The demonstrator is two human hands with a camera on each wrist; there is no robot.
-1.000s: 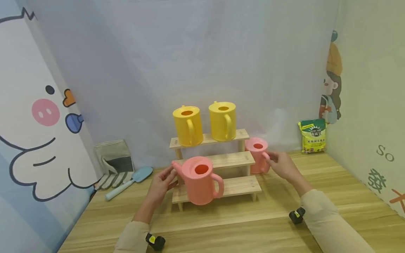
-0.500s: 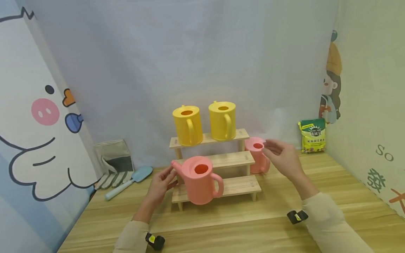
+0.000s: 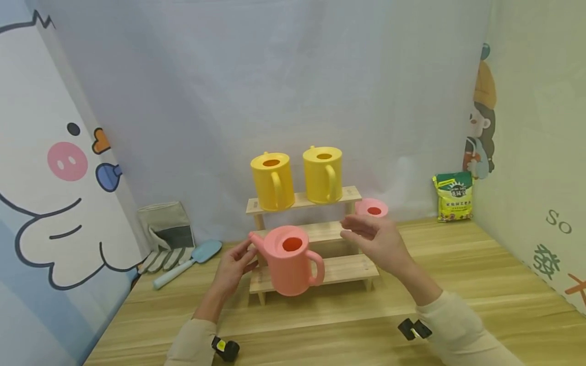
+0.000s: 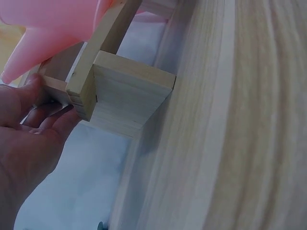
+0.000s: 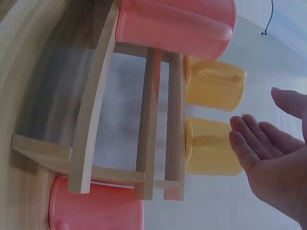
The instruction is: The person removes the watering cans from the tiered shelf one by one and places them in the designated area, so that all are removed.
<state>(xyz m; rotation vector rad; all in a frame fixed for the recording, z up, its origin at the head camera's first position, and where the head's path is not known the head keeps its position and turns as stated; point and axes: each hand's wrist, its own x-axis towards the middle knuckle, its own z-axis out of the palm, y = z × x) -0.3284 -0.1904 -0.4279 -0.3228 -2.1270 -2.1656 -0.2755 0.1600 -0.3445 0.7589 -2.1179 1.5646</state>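
Note:
A three-step wooden stand (image 3: 350,269) holds a pink watering can (image 3: 287,272) on its lowest step, spout to the left, handle to the right. My left hand (image 3: 231,265) grips the stand's left end; in the left wrist view its thumb and fingers pinch the end of a step (image 4: 55,88), beside the can's spout. My right hand (image 3: 377,245), fingers extended and holding nothing, hovers in front of the stand's right side. Behind it, partly hidden, a second pink watering can (image 5: 96,206) stands on the table to the right of the stand.
Two yellow watering cans (image 3: 273,185) (image 3: 318,180) stand on the top step, handles forward. To the left lie a pale blue trowel (image 3: 206,251) and grey gloves (image 3: 165,218). A green and yellow bag (image 3: 453,198) stands at the back right.
My right hand has let go of the rear pink watering can's handle, lifted, and moved left toward the stand. My left hand and the front pink can have stayed in place.

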